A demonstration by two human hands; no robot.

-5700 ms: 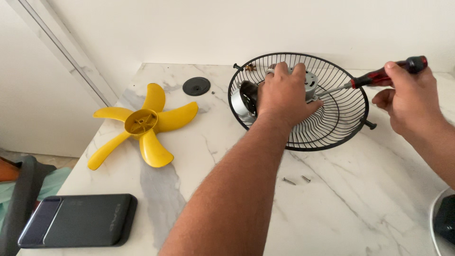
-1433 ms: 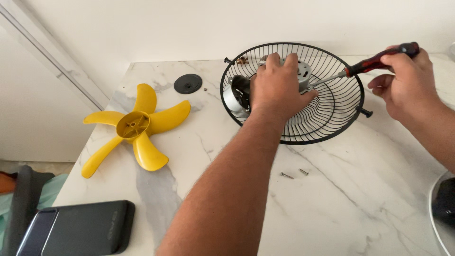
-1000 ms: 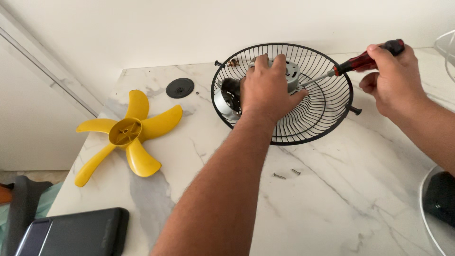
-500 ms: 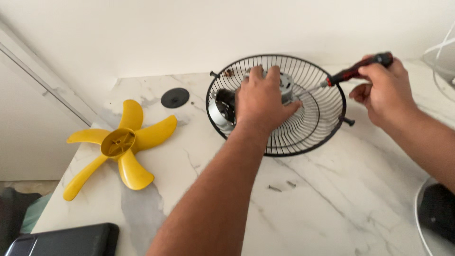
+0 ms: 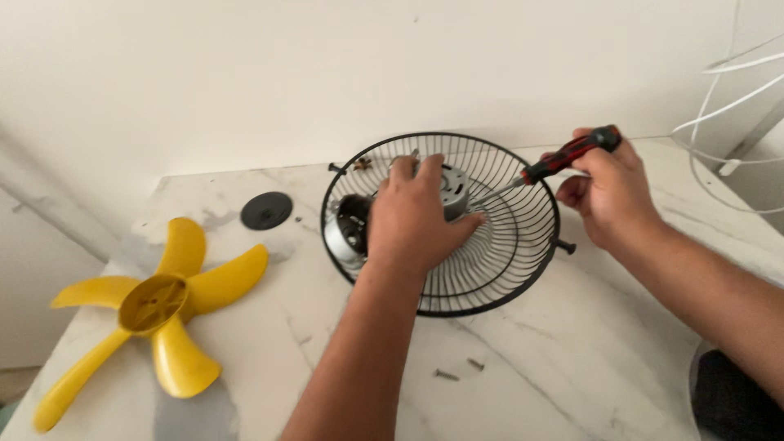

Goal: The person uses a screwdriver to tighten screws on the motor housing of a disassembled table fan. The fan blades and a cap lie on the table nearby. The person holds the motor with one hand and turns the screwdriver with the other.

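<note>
Currently, status by part:
Left hand point(image 5: 416, 216): remains clamped over the motor point(image 5: 447, 189) inside the black fan guard point(image 5: 498, 269), on the table point(image 5: 572, 359).
Right hand point(image 5: 612, 192): still gripping the screwdriver point(image 5: 563, 159), tip at the motor.
Change: view shifted; grips unchanged.
Loose screws point(image 5: 457, 370): beside the guard.
</note>
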